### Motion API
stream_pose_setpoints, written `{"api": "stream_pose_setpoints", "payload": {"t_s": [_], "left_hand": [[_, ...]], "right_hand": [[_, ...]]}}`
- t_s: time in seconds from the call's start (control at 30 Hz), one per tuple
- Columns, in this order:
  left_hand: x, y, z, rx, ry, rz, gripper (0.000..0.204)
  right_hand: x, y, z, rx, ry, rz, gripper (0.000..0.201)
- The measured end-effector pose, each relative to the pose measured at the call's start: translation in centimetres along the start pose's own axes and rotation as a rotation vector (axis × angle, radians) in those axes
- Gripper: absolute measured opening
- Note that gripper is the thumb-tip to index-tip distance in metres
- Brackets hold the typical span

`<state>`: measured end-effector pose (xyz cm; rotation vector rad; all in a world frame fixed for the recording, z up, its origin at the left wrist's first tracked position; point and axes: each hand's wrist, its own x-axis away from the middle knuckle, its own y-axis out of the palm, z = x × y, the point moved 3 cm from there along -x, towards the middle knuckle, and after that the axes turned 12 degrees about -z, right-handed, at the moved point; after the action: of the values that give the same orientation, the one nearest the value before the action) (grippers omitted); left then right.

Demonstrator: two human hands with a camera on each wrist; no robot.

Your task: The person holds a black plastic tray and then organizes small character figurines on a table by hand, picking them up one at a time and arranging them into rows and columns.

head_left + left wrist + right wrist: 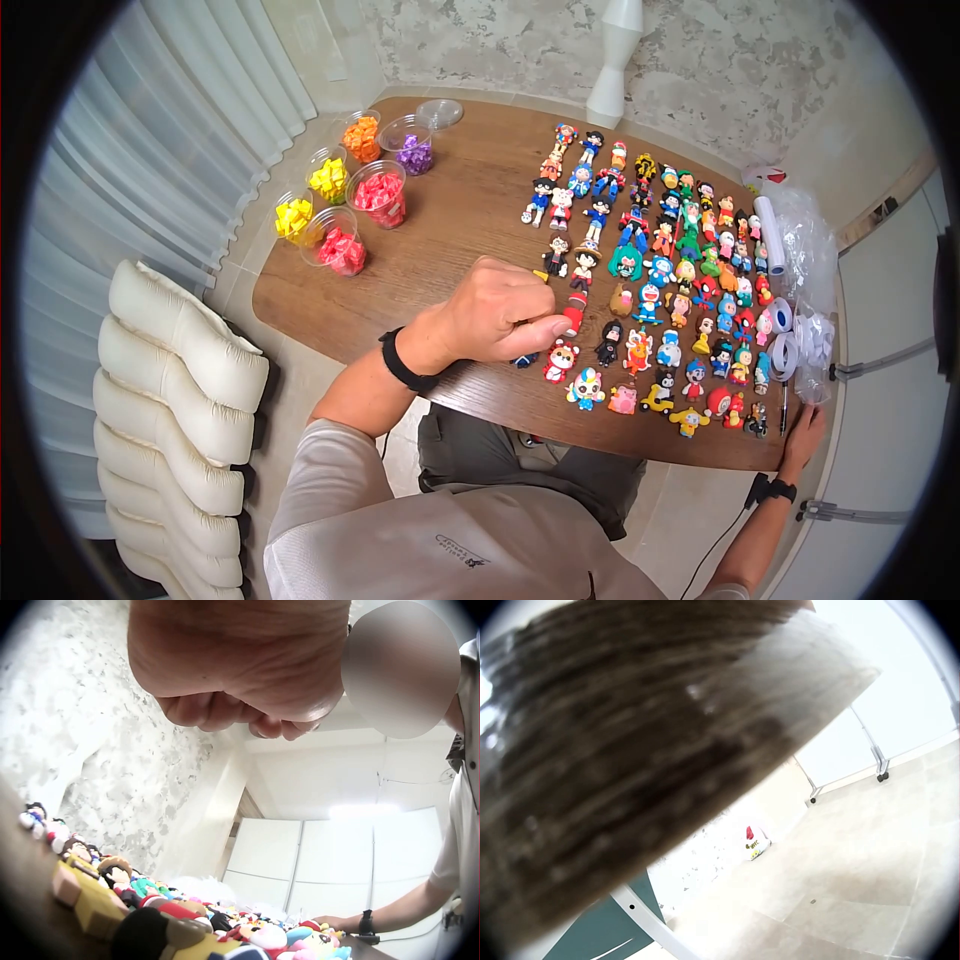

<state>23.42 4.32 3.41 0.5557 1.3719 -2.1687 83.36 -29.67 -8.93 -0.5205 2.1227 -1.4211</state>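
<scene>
My left hand is held over the near part of the brown table, its fingers curled. In the left wrist view the curled hand hangs above the figurines, and nothing shows in its fingers. Beside its thumb lies a red figurine; a red-and-white bear figurine is just below. Rows of small colourful figurines cover the table's right half. My right hand rests at the table's right edge, fingers loosely extended, near a pen. The right wrist view shows mostly the blurred table edge.
Clear cups with red, yellow, orange and purple pieces stand at the far left, near a clear lid. White rolls and clear plastic bags lie at the right edge. A cream padded chair stands left.
</scene>
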Motion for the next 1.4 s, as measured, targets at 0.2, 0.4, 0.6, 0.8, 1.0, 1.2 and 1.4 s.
{"api": "stream_pose_setpoints", "payload": {"t_s": [0.2, 0.4, 0.6, 0.8, 1.0, 1.2, 1.4], "left_hand": [[0.0, 0.0, -0.1, 0.003, 0.002, -0.011, 0.029], [-0.1, 0.1, 0.0, 0.023, -0.012, -0.031, 0.028], [-0.2, 0.1, -0.1, 0.033, -0.046, -0.087, 0.024], [-0.6, 0.1, 0.3, 0.013, -0.081, -0.089, 0.029], [-1.1, 0.1, 0.8, 0.022, -0.097, -0.113, 0.024], [-0.8, 0.3, 0.5, 0.022, -0.110, -0.123, 0.023], [-1.0, 0.4, 0.7, 0.028, -0.103, -0.109, 0.023]], "right_hand": [[0.2, -0.2, -0.6, -0.051, -0.002, -0.003, 0.054], [0.0, -0.5, -0.6, -0.039, -0.013, -0.022, 0.055], [0.3, -0.3, -0.6, 0.001, 0.070, -0.018, 0.059], [0.5, -0.4, -0.9, -0.001, 0.076, 0.002, 0.061], [0.7, -0.7, -1.5, 0.012, 0.110, -0.021, 0.059], [0.9, -0.9, -2.0, 0.006, 0.123, -0.026, 0.056], [1.1, -1.2, -2.5, -0.009, 0.133, -0.031, 0.055]]}}
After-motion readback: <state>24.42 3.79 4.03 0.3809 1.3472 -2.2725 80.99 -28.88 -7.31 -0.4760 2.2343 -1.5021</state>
